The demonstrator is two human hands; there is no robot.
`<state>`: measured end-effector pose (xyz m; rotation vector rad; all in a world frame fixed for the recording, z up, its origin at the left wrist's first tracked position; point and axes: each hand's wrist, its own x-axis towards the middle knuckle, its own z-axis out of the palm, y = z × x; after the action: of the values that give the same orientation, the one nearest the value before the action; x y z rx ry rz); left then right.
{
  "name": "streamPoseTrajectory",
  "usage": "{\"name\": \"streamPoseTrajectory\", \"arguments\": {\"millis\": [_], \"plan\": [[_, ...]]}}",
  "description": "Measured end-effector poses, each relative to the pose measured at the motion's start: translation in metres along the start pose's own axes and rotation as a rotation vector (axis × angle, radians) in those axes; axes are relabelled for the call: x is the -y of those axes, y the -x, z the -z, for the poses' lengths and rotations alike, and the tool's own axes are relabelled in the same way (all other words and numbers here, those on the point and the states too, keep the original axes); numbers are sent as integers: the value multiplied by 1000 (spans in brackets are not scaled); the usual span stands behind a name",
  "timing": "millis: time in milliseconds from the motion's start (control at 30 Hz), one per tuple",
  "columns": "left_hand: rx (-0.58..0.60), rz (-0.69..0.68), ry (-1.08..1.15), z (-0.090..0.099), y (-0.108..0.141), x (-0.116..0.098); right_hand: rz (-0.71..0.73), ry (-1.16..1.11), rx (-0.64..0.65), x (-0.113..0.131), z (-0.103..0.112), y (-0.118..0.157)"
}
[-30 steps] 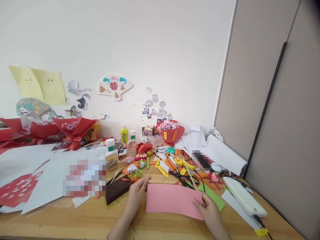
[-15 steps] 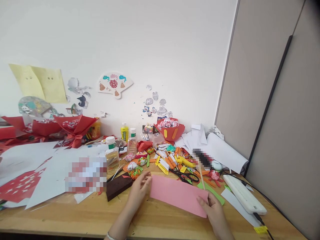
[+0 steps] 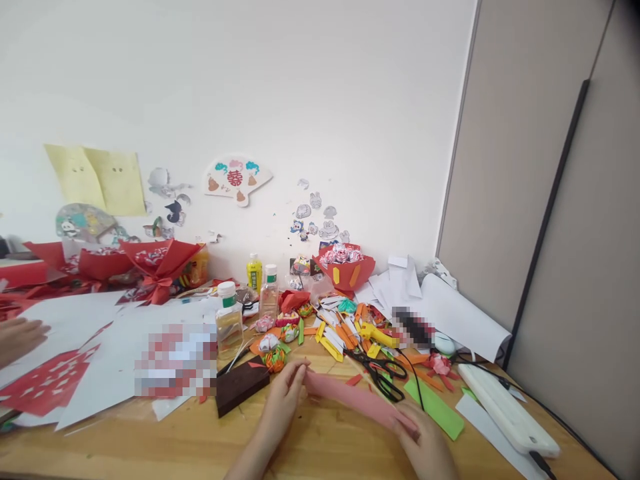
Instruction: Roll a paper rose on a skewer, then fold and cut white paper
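Note:
A strip of pink paper (image 3: 355, 398) stretches between my two hands just above the wooden table, bowed and seen nearly edge-on. My left hand (image 3: 289, 393) pinches its left end between thumb and fingers. At the other end, my right hand (image 3: 420, 433) grips the paper, and a thin wooden stick (image 3: 364, 375) slants up from near those fingers, behind the strip. Black scissors (image 3: 383, 373) lie on the table just beyond the paper. To the left of my left hand sits a dark brown block (image 3: 243, 387).
Another person's hand (image 3: 20, 340) reaches in from the left over white sheets (image 3: 113, 373). Coloured paper scraps (image 3: 333, 340), bottles (image 3: 229, 327) and a red bouquet (image 3: 345, 267) crowd the back. A green strip (image 3: 437, 413) and a white power strip (image 3: 507, 410) lie at right.
The pink paper has tilted from showing its broad face to a narrow, curved edge. My right hand has turned and lowered slightly, and the stick leans left now. Another person's hand has appeared at left.

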<state>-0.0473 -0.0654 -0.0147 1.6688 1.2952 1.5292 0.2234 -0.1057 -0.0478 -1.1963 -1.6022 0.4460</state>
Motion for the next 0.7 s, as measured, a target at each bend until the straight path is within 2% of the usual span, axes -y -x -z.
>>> {"name": "streamPoseTrajectory", "arguments": {"millis": [67,133,200,267,300,333,400,467,600,633,667,700], "plan": [[14,6,11,2,3,1,-11,-1,-99,-5,2,-1],[141,-2,-58,5,10,0,-36,-9,-216,-8,6,-1],[439,-95,-242,8,17,-4,-57,-4,-301,-8,9,-2],[746,-201,-406,10,22,-11,-55,22,-325,-6,10,-1],[852,-244,-489,10,23,-14,-43,42,-324,-4,10,-1],[897,-273,-565,10,22,-17,-26,63,-322,-3,10,0],[935,-324,-679,9,18,-21,3,99,-318,0,8,1],[897,-338,-788,5,11,-22,-2,120,-346,1,8,3],[639,-195,-1024,-7,10,-22,-114,123,-456,-1,13,5],[645,-237,-985,-11,15,-24,-148,112,-473,-2,15,5],[699,-327,-885,-16,20,-27,-178,99,-482,-4,17,5],[834,-439,-768,-20,26,-30,-202,84,-486,-4,18,6]]}}
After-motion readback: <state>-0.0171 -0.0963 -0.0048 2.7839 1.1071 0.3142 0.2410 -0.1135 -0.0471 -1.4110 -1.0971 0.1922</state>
